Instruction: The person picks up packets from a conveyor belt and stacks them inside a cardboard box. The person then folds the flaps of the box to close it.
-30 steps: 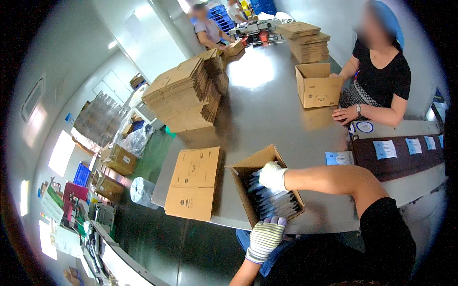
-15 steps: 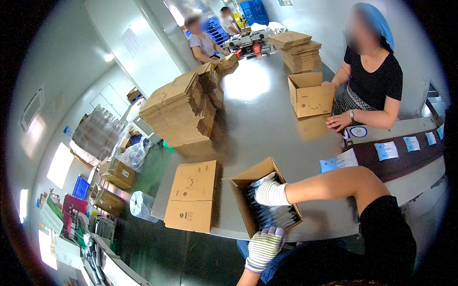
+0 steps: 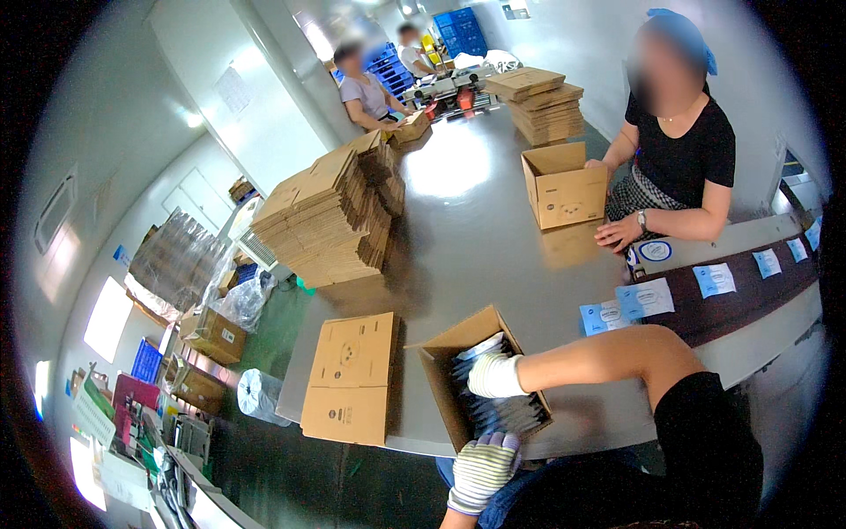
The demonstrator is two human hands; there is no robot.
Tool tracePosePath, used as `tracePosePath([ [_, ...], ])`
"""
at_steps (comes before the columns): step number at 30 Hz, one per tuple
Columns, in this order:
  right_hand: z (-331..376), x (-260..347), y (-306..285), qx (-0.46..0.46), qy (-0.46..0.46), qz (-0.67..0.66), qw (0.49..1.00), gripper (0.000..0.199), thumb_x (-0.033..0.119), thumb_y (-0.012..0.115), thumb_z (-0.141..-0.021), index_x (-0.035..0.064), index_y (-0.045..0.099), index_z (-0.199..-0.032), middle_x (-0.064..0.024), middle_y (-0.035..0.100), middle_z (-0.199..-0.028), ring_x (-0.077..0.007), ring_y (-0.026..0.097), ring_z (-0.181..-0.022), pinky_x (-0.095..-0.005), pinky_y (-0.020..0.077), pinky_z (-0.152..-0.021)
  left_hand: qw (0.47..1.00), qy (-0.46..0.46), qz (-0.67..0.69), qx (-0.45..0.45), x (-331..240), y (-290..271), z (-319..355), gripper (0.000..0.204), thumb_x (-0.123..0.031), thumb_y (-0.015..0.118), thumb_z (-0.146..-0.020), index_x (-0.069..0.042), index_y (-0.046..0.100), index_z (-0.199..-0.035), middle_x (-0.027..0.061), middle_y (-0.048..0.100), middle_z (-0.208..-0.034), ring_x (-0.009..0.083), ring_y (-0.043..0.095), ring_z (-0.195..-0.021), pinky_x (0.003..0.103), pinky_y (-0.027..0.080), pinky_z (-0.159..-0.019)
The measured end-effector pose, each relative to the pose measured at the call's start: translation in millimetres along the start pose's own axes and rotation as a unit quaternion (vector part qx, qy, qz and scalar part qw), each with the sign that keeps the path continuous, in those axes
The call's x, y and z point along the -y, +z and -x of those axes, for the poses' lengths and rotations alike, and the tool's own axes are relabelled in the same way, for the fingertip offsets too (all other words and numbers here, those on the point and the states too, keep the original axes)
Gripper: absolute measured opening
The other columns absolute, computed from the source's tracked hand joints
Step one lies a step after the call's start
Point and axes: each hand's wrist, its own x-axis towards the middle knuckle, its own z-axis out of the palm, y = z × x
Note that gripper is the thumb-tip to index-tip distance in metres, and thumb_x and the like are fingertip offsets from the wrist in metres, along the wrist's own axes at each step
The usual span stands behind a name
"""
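Left hand (image 3: 485, 472), lower centre, striped glove: grip curled at carton's near rim, firmness cannot be told. Open brown carton (image 3: 443, 392), lower centre, on bench (image 3: 467, 273): bluish-grey packets (image 3: 504, 414) overlapping in row. Right hand (image 3: 495, 376), pale glove, inside carton: fingertips hidden, grip's opening and hold cannot be told. Farther, left of centre: stacked flattened cartons (image 3: 322, 229).

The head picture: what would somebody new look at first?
Probably the big stack of flattened cardboard boxes, left of the middle on the shiny table. Next, the striped gloves at the lower middle: the right hand is inside an open box, the left hand at its near edge. Blue-and-white packets line the right side, some on a dark belt.
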Motion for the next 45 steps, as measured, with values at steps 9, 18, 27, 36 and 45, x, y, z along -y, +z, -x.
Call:
tracePosePath([
  [9,142,57,-73,-0.04,-0.085,-0.292,0.952,0.05,0.052,0.044,-0.091,0.0071,0.061,-0.079,-0.0117,0.061,-0.067,-0.0283,0.061,-0.062,-0.0403,0.0495,-0.061,0.996,0.026,0.059,0.054,-2,-15,24,0.017,-0.027,0.063,-0.077,-0.011,0.056,-0.08,0.0046,0.059,-0.072,0.023,0.06,-0.068,0.035,0.049,-0.059],
  [18,131,79,-18,-0.276,-0.011,-0.043,0.96,0.021,0.027,0.054,-0.087,0.0077,0.063,-0.082,-0.0063,0.06,-0.06,-0.0193,0.057,-0.05,-0.0354,0.0418,-0.044,0.993,-0.072,-0.076,-0.058,20,-2,42,0.057,-0.031,0.066,-0.079,-0.006,0.047,-0.126,0.0173,0.049,-0.13,0.038,0.04,-0.126,0.05,0.029,-0.106],
  [27,1,-90,-38,-0.106,0.286,-0.041,0.951,0.052,0.02,0.044,-0.092,0.0007,0.034,-0.14,-0.0204,0.028,-0.149,-0.035,0.027,-0.138,-0.0483,0.0241,-0.112,0.96,-0.255,-0.111,-0.029,75,42,85,0.056,-0.023,0.063,-0.076,-0.006,0.046,-0.126,0.0171,0.044,-0.131,0.0418,0.033,-0.13,0.053,0.031,-0.103],
  [36,80,55,109,-0.083,0.202,-0.16,0.963,0.063,0.049,0.052,-0.086,0.0041,0.047,-0.13,-0.017,0.043,-0.138,-0.0337,0.04,-0.128,-0.0488,0.032,-0.105,0.793,-0.592,-0.119,0.072,166,66,144,0.087,-0.035,0.074,-0.072,-0.015,0.028,-0.144,0.0243,0.017,-0.15,0.0463,0.005,-0.14,0.054,0.012,-0.114],
  [45,73,78,130,-0.179,0.153,-0.226,0.945,0.053,0.046,0.046,-0.09,0.0078,0.05,-0.128,-0.0164,0.045,-0.135,-0.033,0.04,-0.127,-0.0492,0.0298,-0.108,0.805,-0.559,-0.186,-0.066,180,79,202,0.071,-0.008,0.077,-0.063,-0.01,0.047,-0.128,0.0173,0.046,-0.126,0.0368,0.044,-0.116,0.045,0.042,-0.097],
])
